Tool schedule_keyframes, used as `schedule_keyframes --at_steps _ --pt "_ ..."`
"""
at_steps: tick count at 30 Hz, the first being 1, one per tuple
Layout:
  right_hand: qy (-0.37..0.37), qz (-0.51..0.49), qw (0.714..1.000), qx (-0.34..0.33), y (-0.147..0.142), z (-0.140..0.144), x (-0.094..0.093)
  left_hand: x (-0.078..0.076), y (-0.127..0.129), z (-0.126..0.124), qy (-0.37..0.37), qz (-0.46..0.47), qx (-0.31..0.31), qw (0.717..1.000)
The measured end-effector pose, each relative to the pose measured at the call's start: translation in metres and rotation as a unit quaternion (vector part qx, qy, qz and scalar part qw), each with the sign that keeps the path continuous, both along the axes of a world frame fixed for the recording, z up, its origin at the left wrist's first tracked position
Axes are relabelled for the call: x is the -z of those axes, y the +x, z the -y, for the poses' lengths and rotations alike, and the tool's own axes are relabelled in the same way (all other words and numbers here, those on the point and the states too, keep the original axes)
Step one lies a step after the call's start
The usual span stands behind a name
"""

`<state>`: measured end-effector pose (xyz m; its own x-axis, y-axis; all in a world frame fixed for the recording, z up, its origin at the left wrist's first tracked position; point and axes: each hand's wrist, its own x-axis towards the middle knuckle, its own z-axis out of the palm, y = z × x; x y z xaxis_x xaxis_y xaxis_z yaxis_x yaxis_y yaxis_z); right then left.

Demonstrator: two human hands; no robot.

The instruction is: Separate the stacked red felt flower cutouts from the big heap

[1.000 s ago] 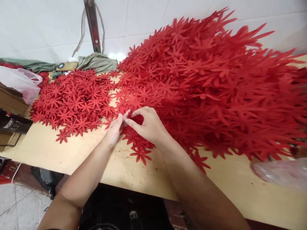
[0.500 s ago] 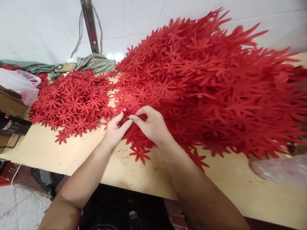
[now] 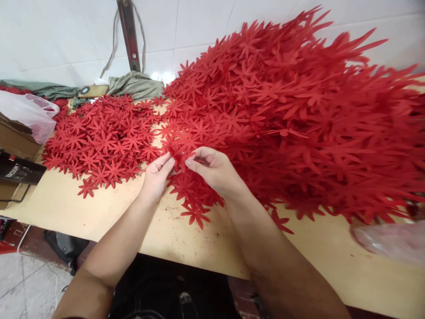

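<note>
The left hand and right hand meet at the near edge of the large heap of red flower cut-outs, and between their fingertips sits a single red flower piece, pinched from both sides: the left hand's thumb and forefinger close on it from 9 o'clock, the right hand's from 3 o'clock. The piece lies directly against the heap's edge, above the worktop. Its colour matches the heap behind it, so its full outline cannot be separated from neighbouring petals; whether one layer or several are held cannot be told. The right hand's lower fingers are curled under and hidden. The piece is flat, matt red, with narrow pointed petals radiating from a centre. At 9 o'clock from the hands lies a lower, flatter spread of the same shapes. The heap's right portion is blurred and cut off by the frame edge. A clear plastic bag at 4 o'clock is indistinct. Red crumbs dot the worktop below the hands.
</note>
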<state>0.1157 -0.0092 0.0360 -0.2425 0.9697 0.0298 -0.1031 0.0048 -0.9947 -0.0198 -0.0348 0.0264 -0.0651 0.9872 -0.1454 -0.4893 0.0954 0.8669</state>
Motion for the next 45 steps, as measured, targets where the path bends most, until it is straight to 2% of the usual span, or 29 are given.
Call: schedule_keyframes --at_steps 7,10,12,15,17,18,20,23,26,29,32,39,41,45 --pt "0.042 -0.024 0.999 -0.001 0.002 -0.001 0.001 0.002 -0.007 -0.006 -0.030 0.065 -0.043 0.997" --pt "0.053 -0.029 0.995 0.074 0.013 -0.007 0.007 0.000 -0.018 -0.010 -0.039 0.070 -0.116 0.990" --pt "0.069 -0.019 0.988 0.136 0.021 -0.014 0.013 -0.002 -0.022 -0.011 -0.023 0.063 -0.135 0.989" --pt "0.119 0.064 0.970 0.201 0.022 -0.017 0.020 -0.004 -0.019 -0.008 0.000 0.034 -0.066 0.997" --pt "0.161 0.124 0.954 0.219 0.016 -0.013 0.019 -0.004 -0.012 -0.005 0.004 0.014 -0.012 1.000" --pt "0.175 0.137 0.951 0.214 0.011 -0.010 0.018 -0.003 -0.009 -0.003 0.004 0.008 0.002 1.000" --pt "0.173 0.121 0.963 0.166 0.002 -0.004 0.015 -0.002 -0.004 -0.001 0.005 -0.003 0.012 1.000" --pt "0.093 0.029 0.994 0.052 -0.009 0.002 0.012 0.000 -0.001 0.000 -0.001 -0.020 0.014 1.000" --pt "0.019 -0.047 0.999 0.005 -0.012 0.001 0.011 0.001 -0.003 -0.002 0.004 -0.035 -0.009 0.999" --pt "-0.018 -0.085 0.996 0.012 -0.009 -0.001 0.008 0.002 -0.005 -0.005 0.046 -0.058 -0.049 0.996" --pt "-0.031 -0.100 0.994 0.034 -0.008 -0.001 0.005 0.003 -0.004 -0.006 0.069 -0.081 -0.059 0.993" --pt "0.007 -0.026 0.997 0.072 -0.010 0.002 0.002 0.000 -0.001 0.000 0.085 -0.119 -0.085 0.986" --pt "0.016 -0.004 0.996 0.087 -0.010 0.002 0.003 -0.002 -0.001 0.002 0.085 -0.117 -0.075 0.987" --pt "0.014 0.037 0.992 0.116 -0.010 0.000 0.004 -0.004 0.001 0.006 0.089 -0.119 -0.016 0.989"
